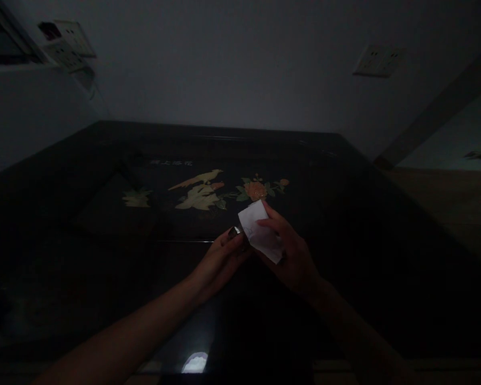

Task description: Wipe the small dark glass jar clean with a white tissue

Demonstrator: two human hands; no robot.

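Over the dark glossy table (240, 299), both hands meet near the middle of the view. My left hand (220, 262) is closed around a small dark shiny object (234, 232); the dim light hides what kind it is. A folded piece of white paper or tissue (260, 230) is in my right hand (292, 256), with fingers bent over its upper face and right side. The left edge of the white piece meets the shiny object, and my left fingertips are right beside it. How far the white piece covers the object cannot be made out.
A bird-and-flower picture (200, 192) decorates the tabletop beyond my hands. Wall sockets are on the right (379, 60) and the left (70, 48) of the pale wall (224, 69). Light reflects off the table's near part. The room is very dim.
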